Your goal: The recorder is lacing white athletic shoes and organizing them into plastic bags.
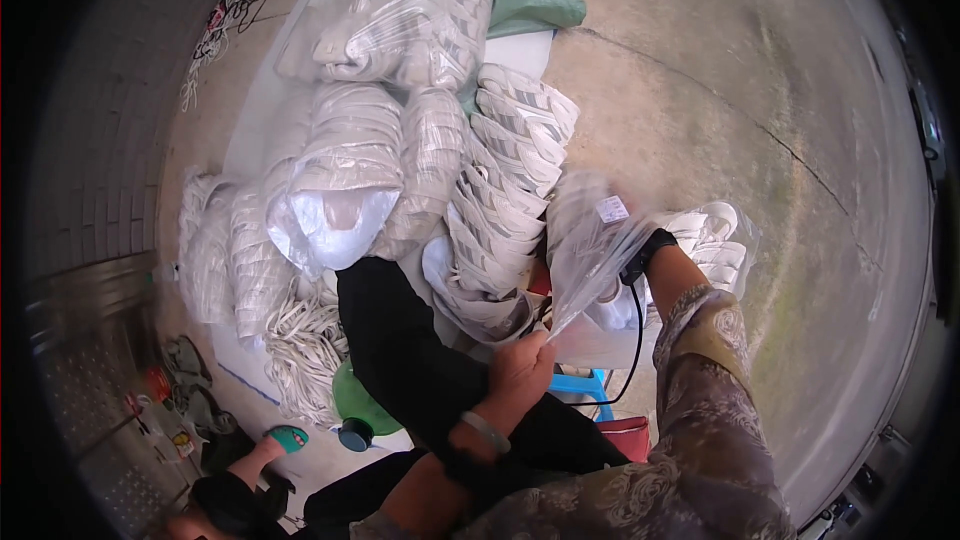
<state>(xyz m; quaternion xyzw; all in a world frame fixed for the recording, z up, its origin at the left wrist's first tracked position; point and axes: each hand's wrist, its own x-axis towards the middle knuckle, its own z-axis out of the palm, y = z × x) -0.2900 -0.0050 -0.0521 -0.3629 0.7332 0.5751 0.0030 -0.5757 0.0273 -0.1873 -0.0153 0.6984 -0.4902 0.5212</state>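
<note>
My left hand [523, 372], with a bracelet at its wrist, is closed on the gathered edge of a clear plastic bag [590, 275]. Film stretches from there toward my right hand [645, 248], which is at the bag's far side. A black band with a cable wraps that hand; its fingers are blurred and hidden behind the plastic. Inside the bag, pale shoe uppers show through, with a small white label [612, 209] on top. Just left of it stands a nested row of white and grey shoe uppers [500, 230], unwrapped.
Bagged stacks of shoe uppers [345, 155] lie ahead and left. More uppers [712, 245] lie beyond my right wrist. White laces or strips [303, 345] are heaped beside a green container [358, 402]. A blue stool [585, 380] is below the bag. Another person's foot in a green slipper [288, 437] is lower left.
</note>
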